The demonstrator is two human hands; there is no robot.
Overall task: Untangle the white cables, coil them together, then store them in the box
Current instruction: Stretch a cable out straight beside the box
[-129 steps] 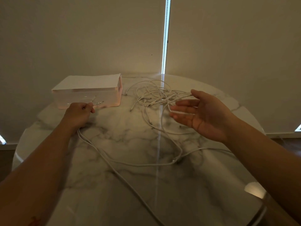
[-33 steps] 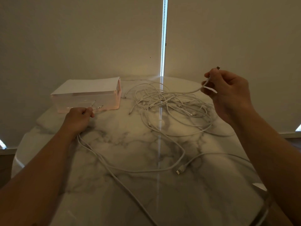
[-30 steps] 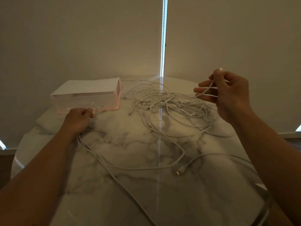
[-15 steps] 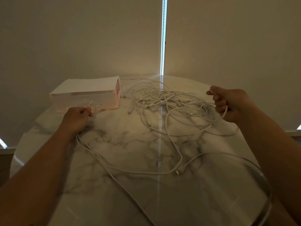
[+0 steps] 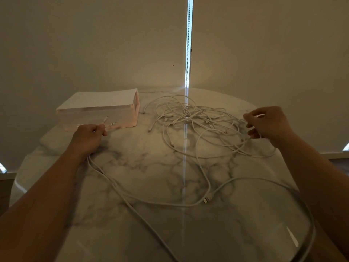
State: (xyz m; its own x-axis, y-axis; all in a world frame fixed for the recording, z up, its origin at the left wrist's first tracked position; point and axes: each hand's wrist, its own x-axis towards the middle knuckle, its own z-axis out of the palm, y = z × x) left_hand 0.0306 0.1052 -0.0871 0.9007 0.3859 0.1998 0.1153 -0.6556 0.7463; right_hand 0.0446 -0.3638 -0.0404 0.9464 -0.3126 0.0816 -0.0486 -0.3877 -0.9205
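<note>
White cables [image 5: 192, 120] stay knotted at centre as the right hand [image 5: 268, 123] drops low, fingers [image 5: 252, 131] pinching a strand, left hand [image 5: 86, 138] gripping two ends: untangling barely started.

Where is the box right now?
In the head view, the box sits on the far left of the marble table, just beyond the left hand and left of the tangled white cables.

One box [image 5: 98, 110], one marble table [image 5: 151, 167]. Two hands: left hand [image 5: 88, 137], right hand [image 5: 268, 123]. One tangle of white cables [image 5: 188, 118], exact number impossible to tell. Two plug ends [image 5: 113, 123] beyond the left fingers.
</note>
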